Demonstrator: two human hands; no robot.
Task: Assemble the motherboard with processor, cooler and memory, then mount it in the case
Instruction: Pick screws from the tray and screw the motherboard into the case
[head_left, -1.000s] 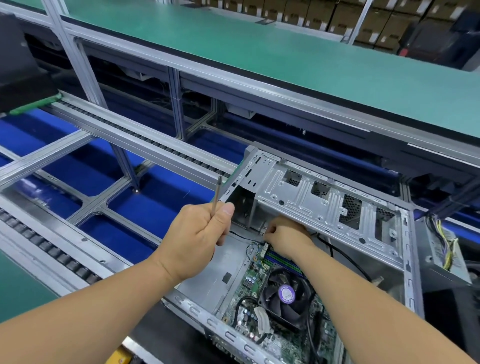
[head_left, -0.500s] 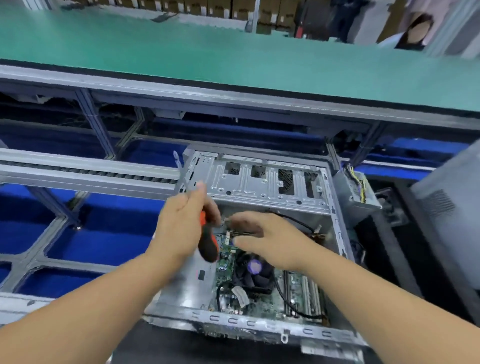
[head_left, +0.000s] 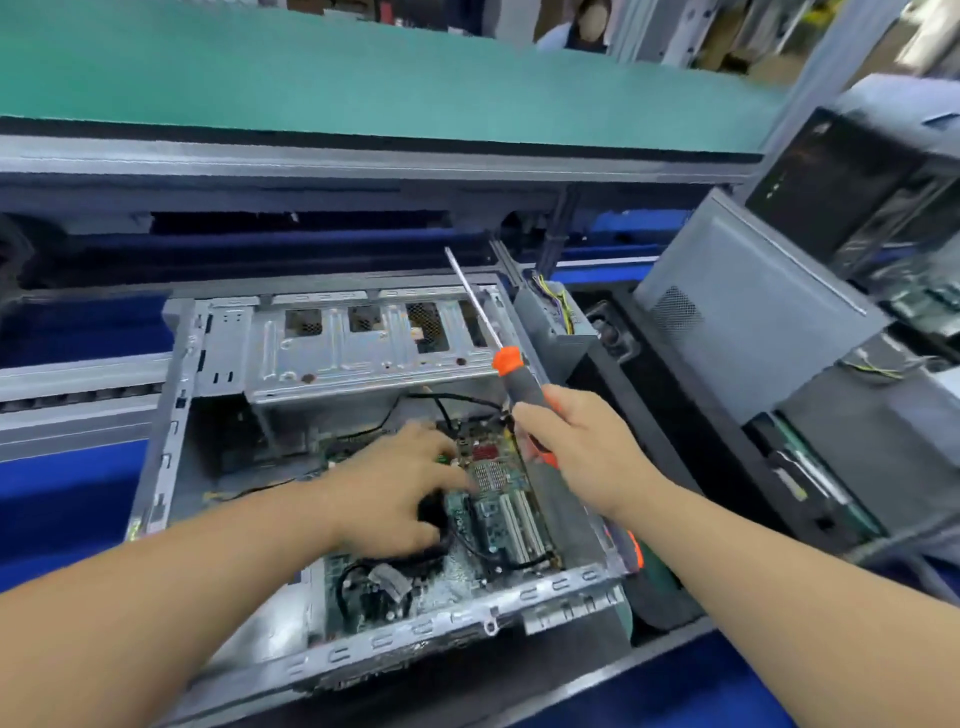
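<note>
An open grey computer case lies on its side in front of me, with the green motherboard inside it. My left hand rests palm down on the board, fingers spread, and covers most of the black cooler. My right hand hovers over the case's right side, closed around the orange-and-grey handle of a screwdriver. The steel shaft points up and to the left, clear of the board. White expansion slots show between my hands.
The case's metal drive cage spans its far side. A power supply with coloured wires hangs at the far right corner. More grey and black cases stand to the right. A green conveyor belt runs behind, and a person is beyond it.
The screwdriver has passed from my left hand to my right hand. My left hand dropped onto the cooler, and my right hand lifted out of the case. My view swung right.
</note>
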